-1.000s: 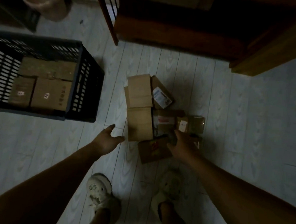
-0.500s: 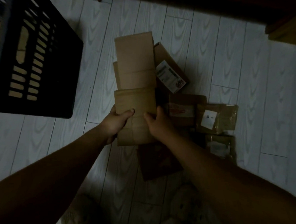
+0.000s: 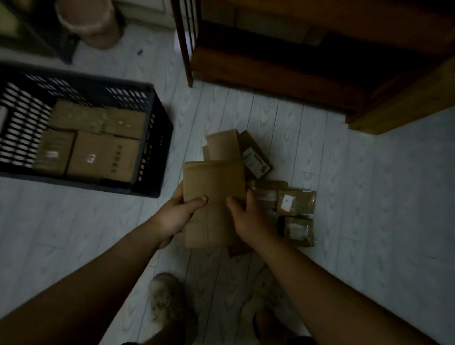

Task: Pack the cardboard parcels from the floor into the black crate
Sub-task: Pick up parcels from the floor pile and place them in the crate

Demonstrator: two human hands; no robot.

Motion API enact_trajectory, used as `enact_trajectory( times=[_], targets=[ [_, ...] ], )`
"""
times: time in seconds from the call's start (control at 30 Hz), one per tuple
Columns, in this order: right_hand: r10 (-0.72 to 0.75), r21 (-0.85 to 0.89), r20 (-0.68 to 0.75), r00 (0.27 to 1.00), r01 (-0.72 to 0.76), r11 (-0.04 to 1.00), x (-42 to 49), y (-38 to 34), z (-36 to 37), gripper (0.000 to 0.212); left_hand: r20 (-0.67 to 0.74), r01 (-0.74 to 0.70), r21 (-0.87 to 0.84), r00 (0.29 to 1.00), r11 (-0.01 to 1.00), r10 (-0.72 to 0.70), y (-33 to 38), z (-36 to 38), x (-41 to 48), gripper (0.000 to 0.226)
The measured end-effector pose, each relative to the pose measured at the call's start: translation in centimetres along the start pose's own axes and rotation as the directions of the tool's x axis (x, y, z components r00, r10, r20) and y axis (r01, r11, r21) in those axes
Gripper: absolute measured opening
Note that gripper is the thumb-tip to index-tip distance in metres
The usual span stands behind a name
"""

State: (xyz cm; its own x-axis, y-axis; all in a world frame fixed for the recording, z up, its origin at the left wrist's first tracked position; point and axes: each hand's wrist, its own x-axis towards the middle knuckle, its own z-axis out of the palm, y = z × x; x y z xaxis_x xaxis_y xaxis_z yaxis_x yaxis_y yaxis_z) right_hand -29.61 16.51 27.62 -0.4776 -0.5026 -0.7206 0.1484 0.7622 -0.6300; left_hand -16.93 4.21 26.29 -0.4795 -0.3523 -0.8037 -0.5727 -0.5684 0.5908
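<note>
Mid-pickup: flat parcel (image 3: pixel 214 198) clamped between both hands, left hand (image 3: pixel 177 217) on its left edge, right hand (image 3: pixel 247 219) on its right, thumbs over the top face. Held right of the crate (image 3: pixel 153 141), above the pile (image 3: pixel 273 196) left on the floor. Next, probably: swing left over the rim, lower onto the boxes (image 3: pixel 95 143) inside.

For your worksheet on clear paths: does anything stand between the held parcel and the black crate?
Nothing visible does. The parcel, held by the left hand and right hand, has bare floor between it and the crate, whose top is open.
</note>
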Motion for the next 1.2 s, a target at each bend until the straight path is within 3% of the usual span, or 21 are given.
enact_trajectory(
  times=[0.1,0.23,0.33,0.4,0.53,0.77,0.87,1.07,1.2],
  targets=[
    [-0.049,0.015,-0.029,0.998,0.050,0.999,-8.5,-7.2,-1.7,0.055,0.058,-0.062,-0.018,0.996,0.998,0.063,6.1,-1.5,-9.3,0.054],
    [-0.175,0.091,-0.098,0.980,0.184,0.979,-18.4,-15.9,-2.7,0.052,0.088,-0.178,-0.024,0.980,0.984,0.179,13.3,-3.7,-20.1,0.081],
    [-0.286,0.092,-0.150,0.946,0.301,0.949,-24.1,-20.8,-3.3,0.054,0.061,-0.304,0.021,0.951,0.952,0.302,17.8,-4.5,-26.3,0.072],
    [-0.384,0.092,-0.166,0.908,0.402,0.911,-27.2,-23.2,-3.7,0.048,0.014,-0.382,0.034,0.924,0.923,0.382,20.1,-5.0,-29.6,0.071],
    [-0.512,0.178,-0.180,0.840,0.540,0.823,-32.0,-26.8,-4.5,0.025,-0.035,-0.497,0.047,0.866,0.866,0.499,23.6,-5.5,-35.3,0.093],
    [-0.645,0.215,-0.083,0.760,0.645,0.733,-37.1,-30.4,-5.0,0.024,-0.186,-0.632,0.025,0.758,0.774,0.625,24.2,-5.8,-43.4,0.094],
    [-0.687,0.222,-0.008,0.727,0.671,0.708,-37.9,-31.3,-4.2,0.024,-0.216,-0.673,0.020,0.719,0.739,0.661,24.3,-7.4,-45.7,0.082],
    [-0.739,0.240,0.158,0.654,0.701,0.672,-38.7,-35.3,-0.2,0.039,-0.284,-0.684,0.003,0.699,0.730,0.656,25.7,-13.0,-48.3,0.060],
    [-0.770,0.293,0.107,0.628,0.720,0.628,-38.4,-38.8,5.1,0.033,-0.207,-0.685,-0.004,0.713,0.728,0.670,25.5,-19.2,-49.0,0.076]
  ],
)
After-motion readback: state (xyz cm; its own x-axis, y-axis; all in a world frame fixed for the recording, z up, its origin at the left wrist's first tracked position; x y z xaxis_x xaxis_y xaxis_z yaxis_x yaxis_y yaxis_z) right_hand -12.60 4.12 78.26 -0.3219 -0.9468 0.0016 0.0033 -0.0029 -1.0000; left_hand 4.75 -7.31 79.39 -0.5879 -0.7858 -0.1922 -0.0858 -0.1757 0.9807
